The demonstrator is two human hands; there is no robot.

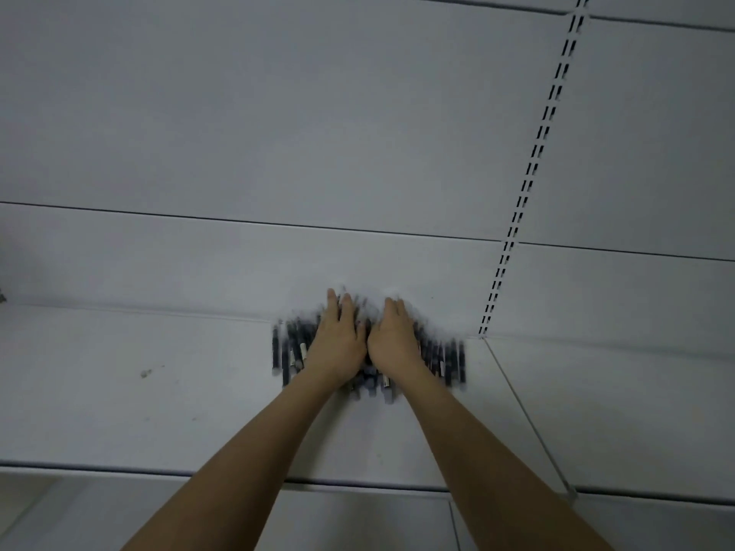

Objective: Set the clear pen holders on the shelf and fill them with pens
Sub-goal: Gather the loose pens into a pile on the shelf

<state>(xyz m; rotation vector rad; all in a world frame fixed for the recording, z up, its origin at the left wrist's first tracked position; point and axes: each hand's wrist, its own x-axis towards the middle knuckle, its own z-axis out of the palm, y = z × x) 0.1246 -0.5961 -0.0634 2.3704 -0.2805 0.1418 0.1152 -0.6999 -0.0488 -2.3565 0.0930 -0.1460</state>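
Both hands, the left hand (338, 340) and right hand (393, 338), are pressing flat-fingered on pens (445, 359) on the shelf (159, 391); gathering evenly should prevent rolling.

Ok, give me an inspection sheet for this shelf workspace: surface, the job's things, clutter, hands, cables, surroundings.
Surface: white shelf, with a small dark speck on its left part.
Job's things: dark pens lying in a row or heap against the back panel, blurred; clear pen holders not made out.
Clutter: nothing seen beyond the speck.
Hands: left hand and right hand lie side by side on the pens, fingers roughly straight and pointing at the back panel.
Cables: nothing seen.
Surroundings: white back panel; slotted upright at the right; a lower shelf shows below the front edge.
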